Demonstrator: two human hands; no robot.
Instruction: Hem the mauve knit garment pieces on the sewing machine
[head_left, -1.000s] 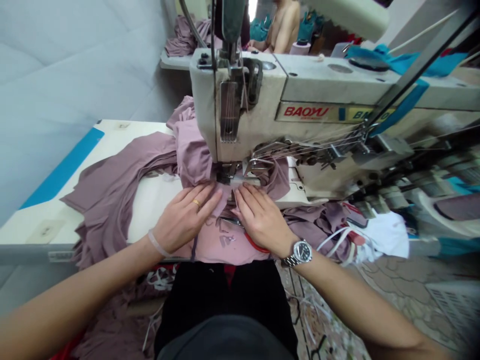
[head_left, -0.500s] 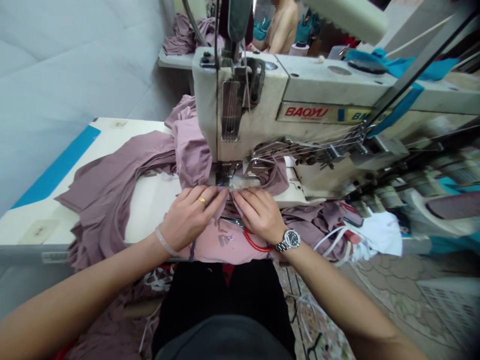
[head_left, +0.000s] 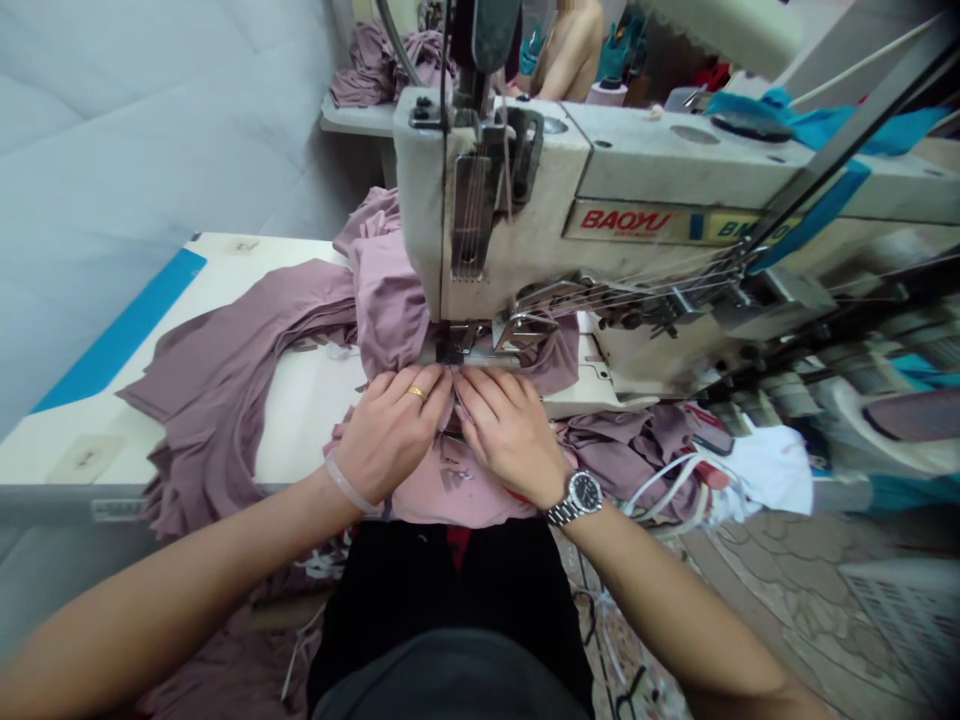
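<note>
Resting on mauve fabric (head_left: 448, 410): both hands (head_left: 394, 425) (head_left: 517, 430) (palms down, fingers angled inward).

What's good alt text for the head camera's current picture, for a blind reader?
A person's left hand and right hand, close together, hold mauve fabric at a sewing machine. More mauve cloth lies stacked on the white table at left.
</note>
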